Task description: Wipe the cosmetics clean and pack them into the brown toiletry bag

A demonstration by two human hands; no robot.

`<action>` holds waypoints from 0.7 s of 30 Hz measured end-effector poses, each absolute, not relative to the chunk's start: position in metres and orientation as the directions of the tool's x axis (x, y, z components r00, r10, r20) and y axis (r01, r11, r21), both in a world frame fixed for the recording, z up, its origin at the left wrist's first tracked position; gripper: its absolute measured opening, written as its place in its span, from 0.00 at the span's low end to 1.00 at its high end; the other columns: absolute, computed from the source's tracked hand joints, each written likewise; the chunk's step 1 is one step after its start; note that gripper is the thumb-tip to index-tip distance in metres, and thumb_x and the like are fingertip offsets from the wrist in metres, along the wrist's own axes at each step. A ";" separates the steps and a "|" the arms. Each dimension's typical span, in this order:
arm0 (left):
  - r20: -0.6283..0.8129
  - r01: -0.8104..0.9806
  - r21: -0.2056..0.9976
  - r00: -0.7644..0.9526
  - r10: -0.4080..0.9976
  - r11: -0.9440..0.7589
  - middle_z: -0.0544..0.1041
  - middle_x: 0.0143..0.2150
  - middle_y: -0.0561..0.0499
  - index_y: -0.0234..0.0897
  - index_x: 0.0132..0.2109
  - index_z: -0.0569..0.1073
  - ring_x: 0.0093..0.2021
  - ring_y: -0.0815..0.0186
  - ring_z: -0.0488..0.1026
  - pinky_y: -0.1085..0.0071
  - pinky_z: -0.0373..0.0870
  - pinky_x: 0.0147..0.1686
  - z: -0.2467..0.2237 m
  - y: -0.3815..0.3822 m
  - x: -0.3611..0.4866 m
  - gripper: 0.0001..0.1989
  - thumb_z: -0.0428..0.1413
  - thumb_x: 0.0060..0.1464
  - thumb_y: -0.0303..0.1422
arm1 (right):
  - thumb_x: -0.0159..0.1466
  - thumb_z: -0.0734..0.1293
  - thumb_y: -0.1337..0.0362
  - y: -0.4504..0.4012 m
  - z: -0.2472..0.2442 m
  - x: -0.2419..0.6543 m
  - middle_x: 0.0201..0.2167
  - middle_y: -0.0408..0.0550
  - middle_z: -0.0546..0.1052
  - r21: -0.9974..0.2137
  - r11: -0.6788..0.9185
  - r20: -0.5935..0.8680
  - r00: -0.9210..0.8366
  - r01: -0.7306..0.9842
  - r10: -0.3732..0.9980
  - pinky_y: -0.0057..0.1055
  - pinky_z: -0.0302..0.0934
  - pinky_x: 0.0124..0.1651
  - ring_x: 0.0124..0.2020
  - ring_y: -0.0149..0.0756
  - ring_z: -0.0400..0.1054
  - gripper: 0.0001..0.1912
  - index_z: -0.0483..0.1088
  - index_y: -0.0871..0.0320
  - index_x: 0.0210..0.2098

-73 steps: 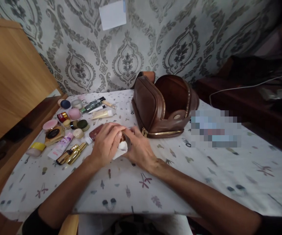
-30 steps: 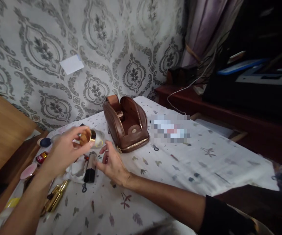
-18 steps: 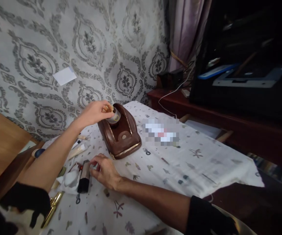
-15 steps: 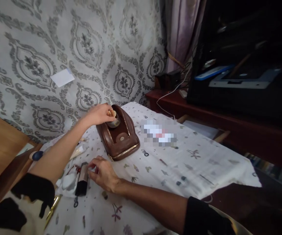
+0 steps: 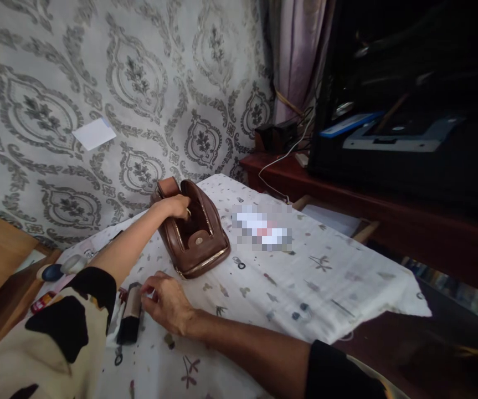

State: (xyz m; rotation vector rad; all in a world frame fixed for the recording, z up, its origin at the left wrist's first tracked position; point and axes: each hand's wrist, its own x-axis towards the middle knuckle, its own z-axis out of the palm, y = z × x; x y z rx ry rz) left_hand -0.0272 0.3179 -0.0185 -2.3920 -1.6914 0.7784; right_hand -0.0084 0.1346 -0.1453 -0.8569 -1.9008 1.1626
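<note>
A brown leather bag (image 5: 205, 256) lies unzipped on the patterned white cloth (image 5: 272, 288). My left hand (image 5: 177, 207) reaches into its opening, its fingertips hidden inside; a small part of a round, pale-rimmed thing shows at the fingers. Nearer to me, my right hand (image 5: 166, 302) rests on the cloth with curled fingers, thumb and fingertips close together around something small and pale that I cannot make out. Just left of those fingers lies a box-like item (image 5: 130, 316), beige at one end and black at the other.
Round containers (image 5: 51, 272) and a red item (image 5: 42, 302) sit at the left edge, partly behind my left arm. Right of the bag is a blurred-out white item (image 5: 259, 226). A cable (image 5: 270, 163) runs down near a dark screen (image 5: 409, 100). An open drawer (image 5: 334, 217) juts beside the cloth.
My left hand has gone deeper into the bag, taking the small round container down with it. The view has shifted slightly, and more of the bag's far end shows. My right hand keeps its curled pose.
</note>
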 end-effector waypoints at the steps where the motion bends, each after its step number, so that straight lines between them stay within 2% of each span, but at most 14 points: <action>1: -0.352 0.850 -0.376 0.238 0.905 -0.369 0.81 0.50 0.41 0.32 0.53 0.77 0.48 0.57 0.79 0.73 0.74 0.42 -0.021 0.319 -0.028 0.25 0.63 0.47 0.35 | 0.58 0.67 0.73 0.135 -0.145 -0.008 0.37 0.46 0.74 -0.918 0.363 0.239 -0.508 0.159 0.828 0.28 0.61 0.40 0.27 0.29 0.63 0.08 0.76 0.60 0.36; 4: -0.374 0.854 -0.378 0.212 0.903 -0.357 0.80 0.53 0.39 0.32 0.56 0.75 0.50 0.55 0.79 0.73 0.74 0.43 -0.027 0.321 -0.029 0.28 0.64 0.45 0.32 | 0.58 0.67 0.73 0.134 -0.145 -0.007 0.36 0.46 0.74 -0.918 0.365 0.242 -0.510 0.156 0.826 0.28 0.62 0.41 0.28 0.29 0.63 0.08 0.76 0.59 0.36; 12: -0.363 0.875 -0.350 0.202 0.910 -0.334 0.78 0.57 0.36 0.29 0.58 0.74 0.52 0.53 0.78 0.71 0.75 0.46 -0.033 0.324 -0.031 0.30 0.64 0.45 0.28 | 0.58 0.67 0.73 0.135 -0.145 -0.007 0.37 0.47 0.75 -0.908 0.379 0.237 -0.522 0.182 0.819 0.28 0.61 0.40 0.29 0.31 0.65 0.09 0.77 0.60 0.37; 21: -0.337 0.903 -0.259 0.248 0.908 -0.343 0.82 0.50 0.43 0.34 0.53 0.77 0.46 0.57 0.80 0.73 0.75 0.42 -0.037 0.327 -0.036 0.28 0.65 0.41 0.27 | 0.58 0.67 0.73 0.134 -0.145 -0.007 0.35 0.47 0.75 -0.900 0.387 0.226 -0.546 0.200 0.807 0.27 0.60 0.40 0.31 0.32 0.65 0.09 0.77 0.60 0.37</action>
